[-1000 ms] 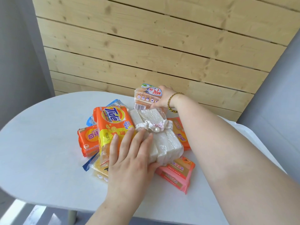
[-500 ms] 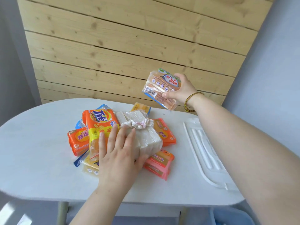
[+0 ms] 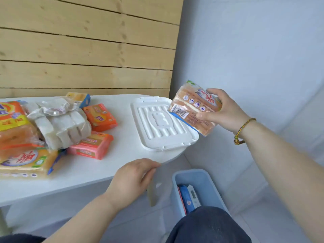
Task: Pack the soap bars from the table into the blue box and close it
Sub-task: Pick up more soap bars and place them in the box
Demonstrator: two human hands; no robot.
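My right hand [image 3: 226,113] grips an orange soap pack [image 3: 192,109] in the air, over the right end of the white table [image 3: 122,160] and above the blue box [image 3: 201,179]. The open box stands on the floor below the table's right end, with a blue packet and a red one inside. Its white lid [image 3: 163,123] lies flat on the table. My left hand [image 3: 133,179] rests at the table's front edge, fingers loosely curled, holding nothing. A pile of soap packs lies at the left: a white bundle [image 3: 64,125], an orange bar [image 3: 100,116], a pink bar [image 3: 91,144].
A wooden plank wall [image 3: 87,50] runs behind the table, and a grey-white wall stands to the right. My dark-trousered knee [image 3: 206,225] partly hides the box's near side. A Tide pack [image 3: 10,116] and a yellow pack [image 3: 26,160] lie at the far left.
My right hand has carried the orange soap pack to the right, off the pile and past the lid. My left hand left the white bundle and came to the table's front edge. The view swung right.
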